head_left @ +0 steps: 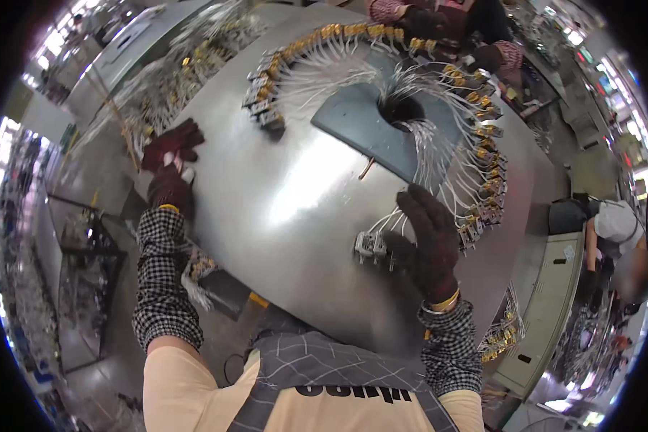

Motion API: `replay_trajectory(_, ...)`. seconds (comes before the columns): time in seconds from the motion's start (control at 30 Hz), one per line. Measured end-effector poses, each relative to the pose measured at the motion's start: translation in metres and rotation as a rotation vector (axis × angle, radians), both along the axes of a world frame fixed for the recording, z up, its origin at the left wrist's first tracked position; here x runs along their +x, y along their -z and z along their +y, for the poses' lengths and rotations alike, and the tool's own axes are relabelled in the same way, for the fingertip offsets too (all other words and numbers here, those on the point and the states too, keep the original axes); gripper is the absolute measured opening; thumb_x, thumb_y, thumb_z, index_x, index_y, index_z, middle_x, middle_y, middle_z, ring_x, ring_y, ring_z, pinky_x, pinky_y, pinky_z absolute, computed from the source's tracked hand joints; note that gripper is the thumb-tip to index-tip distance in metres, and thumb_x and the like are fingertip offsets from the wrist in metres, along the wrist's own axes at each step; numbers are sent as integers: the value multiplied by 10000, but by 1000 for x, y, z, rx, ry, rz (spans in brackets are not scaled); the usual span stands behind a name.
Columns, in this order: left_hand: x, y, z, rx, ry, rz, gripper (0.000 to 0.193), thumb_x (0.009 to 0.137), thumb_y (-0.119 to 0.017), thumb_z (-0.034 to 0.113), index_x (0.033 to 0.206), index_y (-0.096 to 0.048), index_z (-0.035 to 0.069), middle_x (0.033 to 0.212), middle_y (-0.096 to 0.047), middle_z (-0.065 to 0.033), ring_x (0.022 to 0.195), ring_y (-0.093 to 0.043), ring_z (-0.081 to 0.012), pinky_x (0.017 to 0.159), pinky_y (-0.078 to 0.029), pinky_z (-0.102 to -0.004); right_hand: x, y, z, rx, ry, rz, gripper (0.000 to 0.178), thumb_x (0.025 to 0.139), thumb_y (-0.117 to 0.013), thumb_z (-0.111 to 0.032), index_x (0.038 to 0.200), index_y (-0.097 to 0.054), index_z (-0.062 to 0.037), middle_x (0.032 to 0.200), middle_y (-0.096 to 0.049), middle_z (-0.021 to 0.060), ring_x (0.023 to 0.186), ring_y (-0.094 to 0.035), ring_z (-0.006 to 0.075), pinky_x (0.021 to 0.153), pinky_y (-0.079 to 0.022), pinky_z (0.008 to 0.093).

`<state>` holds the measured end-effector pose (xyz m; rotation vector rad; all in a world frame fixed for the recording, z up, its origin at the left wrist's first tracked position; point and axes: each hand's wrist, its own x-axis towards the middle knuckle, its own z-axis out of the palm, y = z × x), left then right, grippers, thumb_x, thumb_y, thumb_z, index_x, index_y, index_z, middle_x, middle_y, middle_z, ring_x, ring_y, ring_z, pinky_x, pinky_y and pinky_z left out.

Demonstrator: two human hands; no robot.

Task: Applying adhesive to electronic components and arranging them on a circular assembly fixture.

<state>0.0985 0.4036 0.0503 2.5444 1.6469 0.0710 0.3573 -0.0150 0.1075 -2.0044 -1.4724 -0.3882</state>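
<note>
My right hand (428, 245), in a dark red glove, is over the front right of a metal tabletop (252, 209). Its thumb and fingers close around white wires (389, 218) that end in a few grey metal terminal pieces (371, 245) beside the thumb. My left hand (171, 169), gloved alike, rests at the table's left edge with fingers stretched out. Small white patches show on it; I cannot make out what they are. Many more wires fan from a dark central hole (402, 108) to a ring of brass-coloured and grey terminals (488, 155).
A dark grey plate (353, 122) surrounds the hole, and a short copper-coloured rod (367, 168) sticks out by its front edge. Across the table another person's gloved hands (486, 57) are near the terminals. Wire bundles (173, 93) lie at left; a beige cabinet (547, 302) stands right.
</note>
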Motion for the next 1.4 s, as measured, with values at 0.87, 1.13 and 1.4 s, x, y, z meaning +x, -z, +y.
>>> replay_trajectory(0.87, 414, -42, -105, -160, 1236, 32, 545, 1011, -452, 383, 1493, -304, 176, 1112, -672, -223, 992, -674, -373, 824, -536, -475, 88, -44, 8, -345, 455, 175, 448, 909, -650, -309, 1298, -565, -105, 1067, -693, 159, 851, -681, 359, 751, -541, 454)
replay_trajectory(1.13, 405, -53, -122, -233, 1195, -76, 557, 1005, -458, 365, 1515, -298, 210, 1008, -696, -210, 918, -683, -367, 790, -531, -477, 67, -51, 3, -246, 518, 225, 461, 898, -667, -300, 1295, -573, -85, 985, -701, 178, 779, -682, 357, 703, -542, 441)
replay_trajectory(1.4, 416, -21, -110, -53, 1153, -125, 373, 919, -565, 336, 1243, -615, 158, 998, -706, -117, 921, -680, -309, 776, -534, -427, 46, -84, 5, -301, 487, 58, 407, 906, -661, -181, 1267, -574, -15, 932, -708, 157, 741, -680, 316, 662, -541, 412)
